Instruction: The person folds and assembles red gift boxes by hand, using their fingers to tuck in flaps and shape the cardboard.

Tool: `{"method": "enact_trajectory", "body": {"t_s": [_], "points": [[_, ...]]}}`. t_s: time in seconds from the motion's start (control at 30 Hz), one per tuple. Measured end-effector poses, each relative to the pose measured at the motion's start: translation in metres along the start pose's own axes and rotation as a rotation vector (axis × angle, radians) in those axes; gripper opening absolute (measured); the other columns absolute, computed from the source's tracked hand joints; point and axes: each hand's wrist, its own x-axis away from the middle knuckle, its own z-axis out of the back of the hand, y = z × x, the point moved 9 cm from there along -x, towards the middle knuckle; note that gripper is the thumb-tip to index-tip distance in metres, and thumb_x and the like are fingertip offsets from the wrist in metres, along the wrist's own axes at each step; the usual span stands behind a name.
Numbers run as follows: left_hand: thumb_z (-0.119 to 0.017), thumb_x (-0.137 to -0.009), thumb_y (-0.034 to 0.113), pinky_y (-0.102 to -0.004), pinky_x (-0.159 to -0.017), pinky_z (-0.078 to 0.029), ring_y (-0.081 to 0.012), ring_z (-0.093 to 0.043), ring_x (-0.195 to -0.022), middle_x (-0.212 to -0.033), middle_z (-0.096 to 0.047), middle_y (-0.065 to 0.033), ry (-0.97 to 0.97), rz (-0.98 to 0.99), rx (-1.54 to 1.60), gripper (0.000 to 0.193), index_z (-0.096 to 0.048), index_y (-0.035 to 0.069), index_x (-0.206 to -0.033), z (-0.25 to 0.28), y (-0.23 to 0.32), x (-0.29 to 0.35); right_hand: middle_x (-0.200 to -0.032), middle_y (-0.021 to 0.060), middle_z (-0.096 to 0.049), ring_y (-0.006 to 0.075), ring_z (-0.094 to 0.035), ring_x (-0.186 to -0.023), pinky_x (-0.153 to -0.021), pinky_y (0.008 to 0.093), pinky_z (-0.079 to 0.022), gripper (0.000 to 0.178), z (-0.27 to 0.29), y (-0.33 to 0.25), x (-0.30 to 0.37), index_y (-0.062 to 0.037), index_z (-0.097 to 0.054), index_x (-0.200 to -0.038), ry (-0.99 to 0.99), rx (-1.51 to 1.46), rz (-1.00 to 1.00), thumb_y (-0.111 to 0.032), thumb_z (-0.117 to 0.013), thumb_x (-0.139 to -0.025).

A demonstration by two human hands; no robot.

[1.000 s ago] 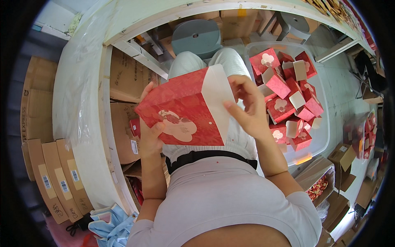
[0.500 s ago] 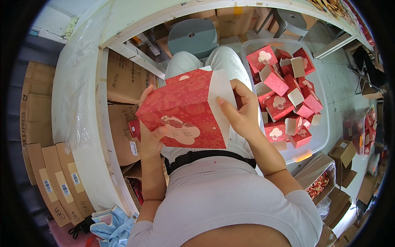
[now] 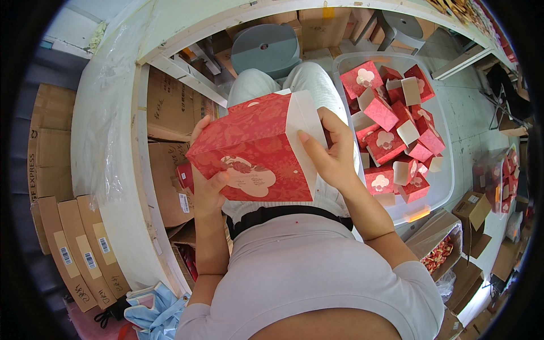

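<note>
Above my lap I hold a red floral paper box [image 3: 249,144], with a pale flower-shaped label on the side toward me and a white flap standing out at its right end. My left hand [image 3: 208,175] grips the left end, thumb on the near face and other fingers mostly behind it. My right hand [image 3: 331,150] pinches the white flap at the right end, its thumb on the flap and the fingers curled round the back. What is inside the box cannot be seen.
Right of my legs, a clear plastic tub [image 3: 445,195] holds several smaller red boxes. A grey stool [image 3: 266,48] stands ahead. Cartons [image 3: 170,107] lie under the table on my left. An open carton [image 3: 419,238] of small wrapped pieces sits at the lower right.
Almost nothing differs. The box has tipped and shifted very slightly, and both hands keep their grip on it.
</note>
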Motion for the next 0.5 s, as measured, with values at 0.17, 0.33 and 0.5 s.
{"method": "enact_trajectory", "body": {"t_s": [0.17,0.33,0.5], "points": [[-0.08,-0.063,0.037,-0.0375,-0.098,-0.041,-0.0239,-0.045,-0.118,-0.129,-0.042,-0.0123,-0.011,0.002,0.008,0.102,-0.02,0.005,-0.138,-0.0008,-0.0008,0.0,-0.071,0.0075,-0.051,0.0118,-0.045,-0.062,-0.056,0.0252,-0.037,0.013,0.0006,-0.0046,0.0009,0.0029,-0.054,-0.082,0.017,-0.061,-0.024,-0.002,-0.058,-0.07],[-0.08,-0.062,0.035,-0.0369,-0.097,-0.042,-0.0238,-0.046,-0.118,-0.128,-0.043,-0.012,-0.021,-0.002,0.007,0.101,-0.019,0.006,-0.138,0.0001,-0.0017,-0.0006,-0.071,0.008,-0.052,0.0116,-0.048,-0.063,-0.058,0.025,-0.039,0.013,0.0024,-0.003,0.0015,0.0032,-0.055,-0.082,0.039,-0.06,-0.006,-0.001,-0.056,-0.07],[-0.082,-0.06,0.035,-0.0367,-0.096,-0.042,-0.0233,-0.046,-0.117,-0.127,-0.043,-0.0111,-0.008,0.004,0.003,0.103,-0.02,0.006,-0.138,-0.0003,-0.0033,0.0003,-0.072,0.0078,-0.053,0.0115,-0.049,-0.064,-0.058,0.0249,-0.039,0.013,0.0035,-0.0044,0.0023,0.0034,-0.055,-0.082,0.055,-0.063,0.001,-0.001,-0.055,-0.07]]}}
